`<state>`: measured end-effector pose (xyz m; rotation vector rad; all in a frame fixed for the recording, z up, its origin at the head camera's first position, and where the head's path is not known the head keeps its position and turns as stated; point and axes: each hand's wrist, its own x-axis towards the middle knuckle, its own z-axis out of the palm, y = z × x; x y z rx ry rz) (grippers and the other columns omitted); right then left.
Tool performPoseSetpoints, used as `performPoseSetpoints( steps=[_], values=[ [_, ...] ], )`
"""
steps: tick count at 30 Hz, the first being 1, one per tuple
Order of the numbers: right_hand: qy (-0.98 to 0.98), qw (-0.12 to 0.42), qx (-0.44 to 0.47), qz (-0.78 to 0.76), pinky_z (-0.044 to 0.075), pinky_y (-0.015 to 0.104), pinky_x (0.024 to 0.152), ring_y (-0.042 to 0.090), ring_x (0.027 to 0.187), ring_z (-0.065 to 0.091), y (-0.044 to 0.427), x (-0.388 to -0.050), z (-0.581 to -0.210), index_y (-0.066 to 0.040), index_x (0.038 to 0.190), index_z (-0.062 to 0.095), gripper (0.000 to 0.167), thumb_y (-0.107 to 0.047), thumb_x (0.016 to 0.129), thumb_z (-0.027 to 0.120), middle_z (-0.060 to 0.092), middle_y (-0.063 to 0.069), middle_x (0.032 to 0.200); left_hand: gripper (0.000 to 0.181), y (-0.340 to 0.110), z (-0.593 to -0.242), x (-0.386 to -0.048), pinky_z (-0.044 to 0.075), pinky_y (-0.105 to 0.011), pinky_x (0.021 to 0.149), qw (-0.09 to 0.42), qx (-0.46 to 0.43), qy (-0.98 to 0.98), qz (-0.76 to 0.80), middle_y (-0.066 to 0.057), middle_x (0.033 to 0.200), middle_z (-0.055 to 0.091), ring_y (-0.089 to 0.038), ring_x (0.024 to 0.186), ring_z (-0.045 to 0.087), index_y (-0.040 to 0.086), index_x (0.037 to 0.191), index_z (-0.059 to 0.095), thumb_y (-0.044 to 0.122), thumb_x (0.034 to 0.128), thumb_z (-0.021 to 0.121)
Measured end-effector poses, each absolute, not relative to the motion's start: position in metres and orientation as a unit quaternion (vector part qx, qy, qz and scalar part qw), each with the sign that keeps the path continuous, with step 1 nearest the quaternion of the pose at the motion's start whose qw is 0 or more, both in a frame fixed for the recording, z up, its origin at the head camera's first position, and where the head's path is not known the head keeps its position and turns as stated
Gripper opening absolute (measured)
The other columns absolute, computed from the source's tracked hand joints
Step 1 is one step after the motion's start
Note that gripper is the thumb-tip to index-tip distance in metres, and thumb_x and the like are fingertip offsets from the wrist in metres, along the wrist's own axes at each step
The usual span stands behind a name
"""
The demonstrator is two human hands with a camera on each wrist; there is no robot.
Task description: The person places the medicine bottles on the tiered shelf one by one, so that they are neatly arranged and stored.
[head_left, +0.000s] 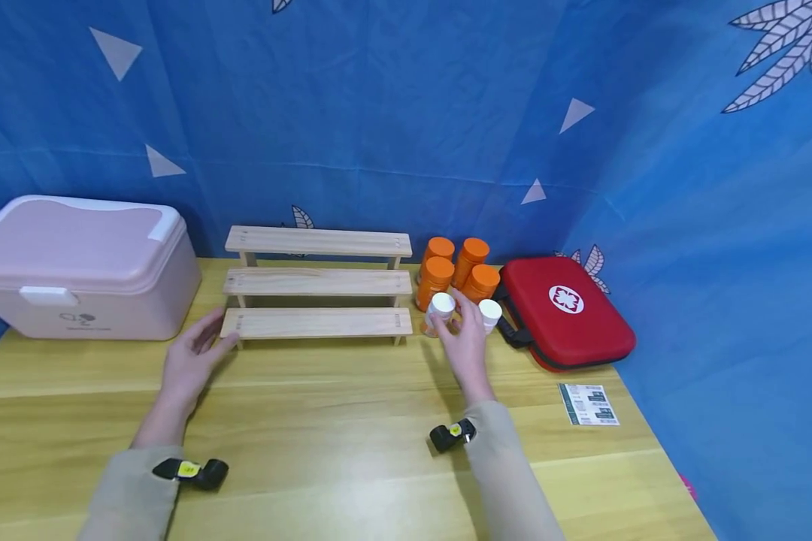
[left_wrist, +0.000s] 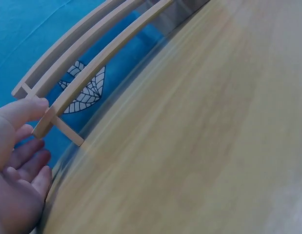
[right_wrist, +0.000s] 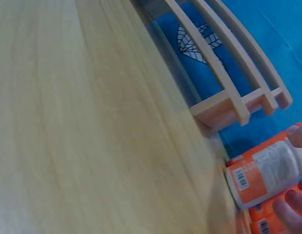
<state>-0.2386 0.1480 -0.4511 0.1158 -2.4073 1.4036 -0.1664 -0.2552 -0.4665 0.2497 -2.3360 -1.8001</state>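
A three-step wooden rack (head_left: 318, 323) stands at the back of the table. My left hand (head_left: 192, 361) is at its left end, fingers loosely bent and the thumb (left_wrist: 31, 109) by the end of the lowest plank. To the right of the rack, my right hand (head_left: 468, 349) pinches a white-capped pill bottle (head_left: 441, 304) near its top, thumb and fingers on either side. That bottle (right_wrist: 275, 170) stands on the table and has a white and orange label with a barcode. A second white-capped bottle (head_left: 490, 312) stands just right of my fingers. Several orange bottles (head_left: 436, 282) stand behind.
A pink lidded box (head_left: 95, 270) stands at the left. To the right lies a red first-aid case (head_left: 565, 315) with a black handle, and nearer the right table edge a flat white and green printed packet (head_left: 589, 404). A blue patterned cloth (head_left: 379, 113) hangs behind.
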Motion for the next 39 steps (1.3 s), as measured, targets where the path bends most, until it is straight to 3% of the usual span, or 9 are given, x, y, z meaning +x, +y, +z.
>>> performPoseSetpoints(
  steps=[5,12,18,25,32,34,39],
  values=[
    [-0.844,0.192,0.046,0.498,0.051,0.04,0.092,0.028,0.115,0.049,0.144,-0.242,-0.457,-0.003,0.132,0.052,0.051,-0.012,0.086,0.073,0.049,0.017,0.127,0.067,-0.254,-0.467,-0.169,0.032,-0.022,0.107,0.09,0.081,-0.802,-0.584,-0.017,0.149,0.035,-0.033,0.134,0.036,0.004,0.145,0.038,0.032,0.0908,0.066],
    [-0.847,0.202,0.055,0.488,0.055,0.04,0.084,0.03,0.107,0.056,0.147,-0.243,-0.464,-0.005,0.128,0.056,0.044,-0.01,0.087,0.07,0.055,0.017,0.122,0.066,-0.252,-0.469,-0.165,0.033,-0.007,0.098,0.095,0.08,-0.807,-0.577,-0.018,0.148,0.036,-0.035,0.133,0.037,0.003,0.144,0.039,0.031,0.0912,0.066],
    [-0.841,0.21,0.07,0.494,0.055,0.039,0.084,0.031,0.107,0.058,0.15,-0.243,-0.466,-0.005,0.129,0.056,0.044,-0.009,0.087,0.071,0.055,0.018,0.121,0.067,-0.251,-0.468,-0.164,0.033,-0.019,0.106,0.087,0.083,-0.808,-0.577,-0.016,0.15,0.034,-0.034,0.134,0.036,0.005,0.145,0.038,0.033,0.0912,0.066],
    [-0.835,0.21,0.058,0.506,0.054,0.037,0.086,0.03,0.11,0.057,0.147,-0.244,-0.465,-0.006,0.13,0.057,0.045,-0.01,0.087,0.07,0.055,0.018,0.123,0.067,-0.253,-0.465,-0.166,0.034,-0.013,0.102,0.088,0.082,-0.815,-0.566,-0.017,0.149,0.035,-0.036,0.133,0.036,0.005,0.146,0.038,0.034,0.0915,0.065],
    [-0.837,0.221,0.057,0.497,0.056,0.037,0.081,0.03,0.104,0.059,0.145,-0.247,-0.457,-0.004,0.126,0.06,0.044,-0.01,0.085,0.073,0.058,0.018,0.119,0.067,-0.255,-0.467,-0.171,0.031,-0.036,0.11,0.087,0.08,-0.81,-0.575,-0.016,0.15,0.033,-0.035,0.134,0.035,0.006,0.146,0.037,0.034,0.0917,0.065],
    [-0.838,0.219,0.057,0.497,0.056,0.037,0.08,0.029,0.101,0.06,0.146,-0.245,-0.454,-0.003,0.125,0.061,0.043,-0.011,0.084,0.074,0.058,0.018,0.117,0.067,-0.255,-0.467,-0.17,0.032,-0.032,0.11,0.087,0.082,-0.811,-0.573,-0.015,0.15,0.034,-0.035,0.134,0.035,0.006,0.146,0.037,0.034,0.0918,0.065],
    [-0.83,0.244,0.07,0.497,0.056,0.035,0.081,0.028,0.102,0.06,0.143,-0.236,-0.444,-0.003,0.125,0.062,0.045,-0.011,0.083,0.076,0.059,0.016,0.117,0.066,-0.254,-0.468,-0.167,0.032,-0.036,0.11,0.087,0.08,-0.812,-0.571,-0.016,0.149,0.035,-0.035,0.133,0.036,0.005,0.145,0.038,0.033,0.0918,0.065]
  ],
)
